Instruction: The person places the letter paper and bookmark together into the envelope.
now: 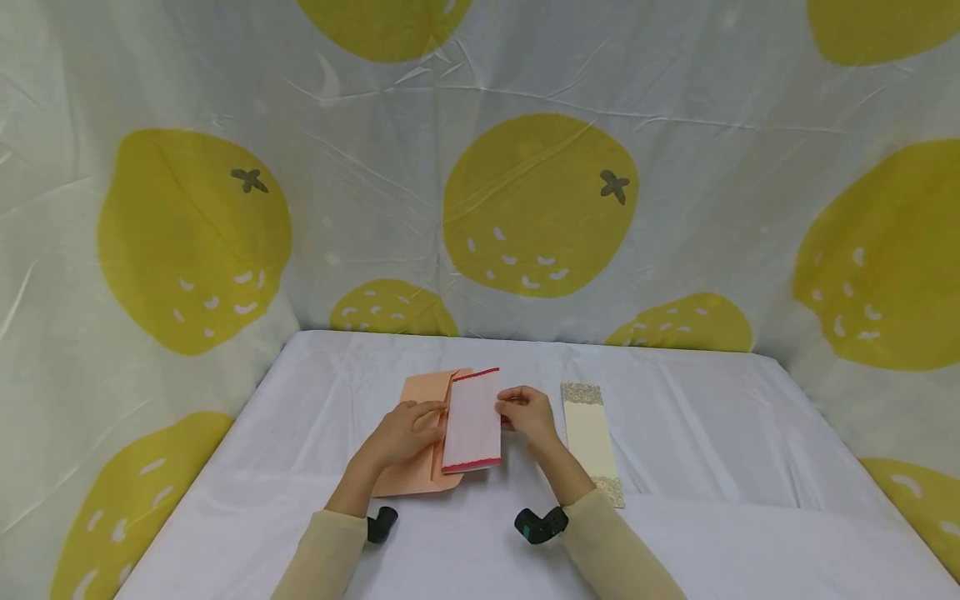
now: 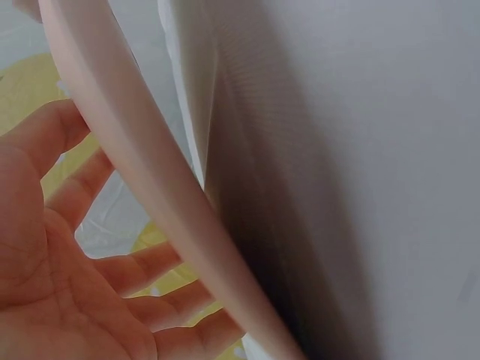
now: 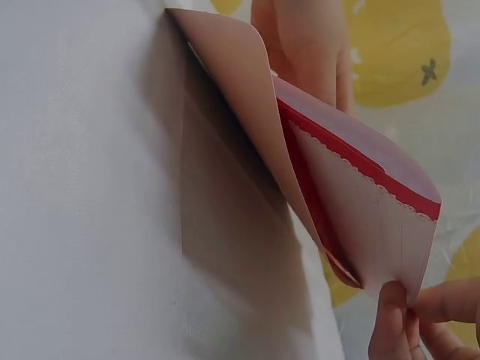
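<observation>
Nearby, pink card point(image 1: 474, 421), cream strip point(image 1: 589, 437), sleeve point(image 1: 603, 529) overlapping

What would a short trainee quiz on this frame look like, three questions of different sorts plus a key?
1. True or false: in the head view, the cream card lies to the right of the peach paper.
2. Fill in the colour: the pink card has ____ trim along its top and bottom edges.
3. Choose one. The right hand pinches: A) the cream card; B) the pink card; C) the peach paper.

Key: 1 true; 2 red; 3 B.
</observation>
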